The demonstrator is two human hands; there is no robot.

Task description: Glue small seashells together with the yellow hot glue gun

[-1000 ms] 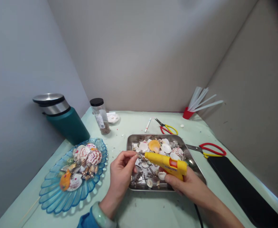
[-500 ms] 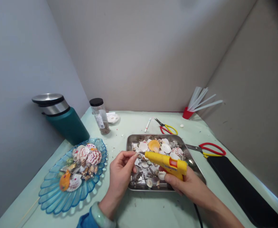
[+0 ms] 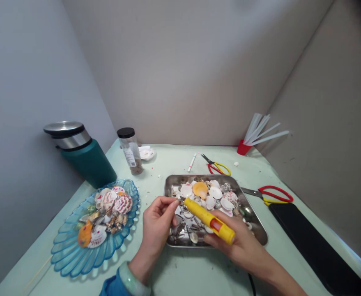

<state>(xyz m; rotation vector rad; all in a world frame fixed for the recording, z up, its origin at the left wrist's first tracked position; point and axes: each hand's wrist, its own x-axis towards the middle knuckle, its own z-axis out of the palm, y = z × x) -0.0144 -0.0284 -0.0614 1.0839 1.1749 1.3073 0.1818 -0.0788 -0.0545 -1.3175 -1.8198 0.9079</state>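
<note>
My right hand (image 3: 229, 236) is wrapped round a yellow hot glue gun (image 3: 209, 218), its nozzle pointing up and left. At the nozzle are the fingertips of my left hand (image 3: 158, 218), pinched together on something too small to make out. Both hands are over the near part of a metal tray (image 3: 212, 245) full of seashells, among them an orange shell (image 3: 200, 190) and a white shell (image 3: 215, 192). Part of the tray's contents is hidden behind the glue gun and my right hand.
To the left, a blue scalloped plate (image 3: 69, 255) bears shells; behind it stand a teal bottle (image 3: 88, 162) and a black-lidded jar (image 3: 131, 152). Small scissors (image 3: 215, 165), larger scissors (image 3: 269, 194), a black slab (image 3: 309, 242) and a red cup (image 3: 243, 148) of glue sticks lie beyond or right.
The glue gun has swung so its rear end sits lower and nearer me, with my right hand turning along. Its nozzle stays by my left fingertips, which have hardly moved.
</note>
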